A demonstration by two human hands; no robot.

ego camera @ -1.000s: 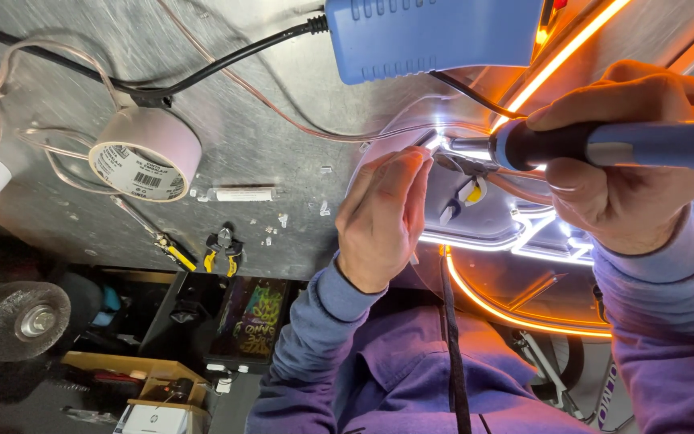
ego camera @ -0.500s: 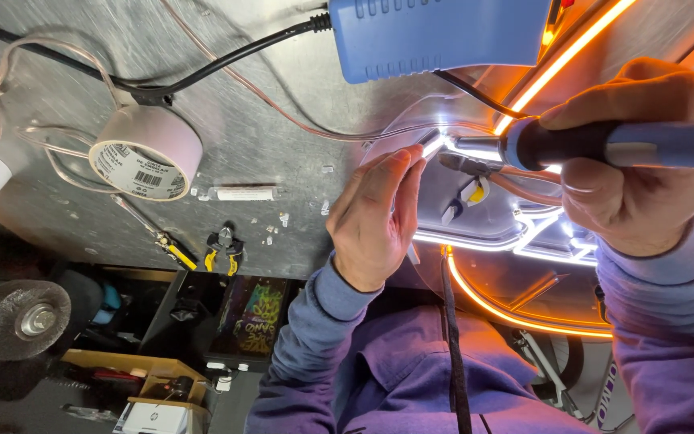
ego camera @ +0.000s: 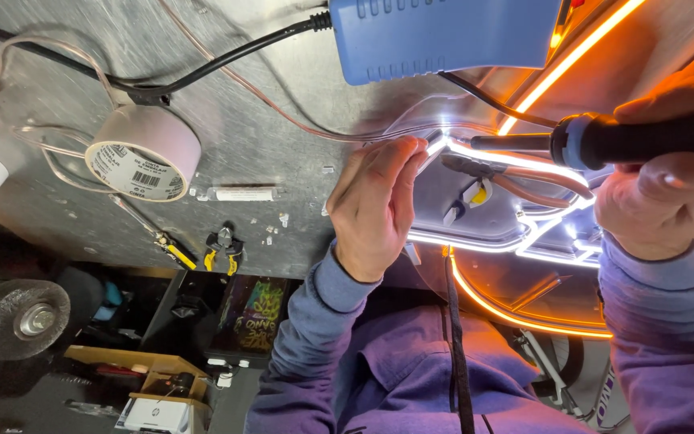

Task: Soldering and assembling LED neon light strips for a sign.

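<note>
Soldering iron [ego camera: 636, 141] lying level, tip toward left hand [ego camera: 379, 205], right-hand fingers [ego camera: 684, 92] wrapped around its handle.

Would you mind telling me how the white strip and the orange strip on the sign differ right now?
The white strip glows cool white, while the orange strip glows warm orange. The white strip bends in sharp angles; the orange strip sweeps in a smooth curve. The left hand touches the white strip where the soldering iron in the right hand points; the orange strip lies untouched. Both are lit, thin strips on one sign.
</note>
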